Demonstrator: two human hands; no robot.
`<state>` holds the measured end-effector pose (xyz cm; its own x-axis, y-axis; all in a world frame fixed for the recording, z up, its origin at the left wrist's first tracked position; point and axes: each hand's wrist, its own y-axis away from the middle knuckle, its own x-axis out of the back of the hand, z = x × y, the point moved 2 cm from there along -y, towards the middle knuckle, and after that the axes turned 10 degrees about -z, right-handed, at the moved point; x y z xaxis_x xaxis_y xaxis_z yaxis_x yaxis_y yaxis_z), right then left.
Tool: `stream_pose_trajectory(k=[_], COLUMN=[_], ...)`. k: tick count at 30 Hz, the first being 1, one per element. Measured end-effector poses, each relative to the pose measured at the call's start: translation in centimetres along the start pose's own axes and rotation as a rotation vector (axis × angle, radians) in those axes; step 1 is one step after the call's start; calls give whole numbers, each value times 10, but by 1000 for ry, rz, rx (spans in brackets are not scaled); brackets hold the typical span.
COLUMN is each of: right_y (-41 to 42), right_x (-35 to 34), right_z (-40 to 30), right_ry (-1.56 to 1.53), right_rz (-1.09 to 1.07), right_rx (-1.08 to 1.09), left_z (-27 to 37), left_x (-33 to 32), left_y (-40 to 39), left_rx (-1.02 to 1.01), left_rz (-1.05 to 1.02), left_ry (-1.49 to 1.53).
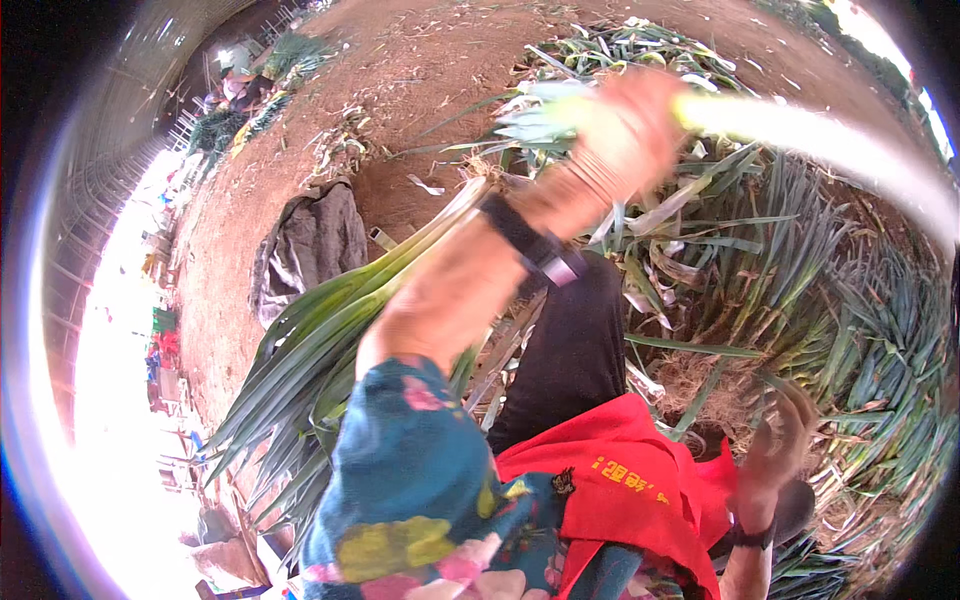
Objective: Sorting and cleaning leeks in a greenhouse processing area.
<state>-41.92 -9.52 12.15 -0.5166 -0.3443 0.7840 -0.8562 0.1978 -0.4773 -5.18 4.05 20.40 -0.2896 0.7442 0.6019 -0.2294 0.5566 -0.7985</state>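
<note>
My left hand, blurred by motion, reaches far forward and is closed around a leek. The leek's pale shaft streaks off to the right, and green leaf ends stick out on the hand's left. A watch with a dark strap is on that forearm. Below the forearm lies a bunch of leeks, leaves toward me and white root ends pointing away. My right hand is low on the right, fingers loosely spread with nothing visible in them. It is beside the rooty ends of piled leeks.
Stripped leaves lie heaped ahead on bare soil. A dark cloth sits at the left. My dark-trousered leg and red apron are below. Another person is far off, near more leeks.
</note>
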Motion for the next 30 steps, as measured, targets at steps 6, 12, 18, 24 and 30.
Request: stream_pose_trajectory(k=[6,12,18,24,30], right_y=[45,72,86,94,95], right_x=[-87,-105,-100,-90,-95], right_z=[93,151,165,168,168], right_ry=[-680,-1103,-1127,-1225,-1204], right_rz=[-274,-164,-37,55,-33], right_rx=[-514,-978,-1034,-1047,-997], left_z=[-84,-60,-134,-143,-157], left_x=[240,345,266,178,143], left_y=[-61,-30,149,328,359], left_rx=[86,240,1048,1117,1163], left_rz=[396,-378,-869,-1048,-1017], left_ry=[358,-965,-418,-353,-323])
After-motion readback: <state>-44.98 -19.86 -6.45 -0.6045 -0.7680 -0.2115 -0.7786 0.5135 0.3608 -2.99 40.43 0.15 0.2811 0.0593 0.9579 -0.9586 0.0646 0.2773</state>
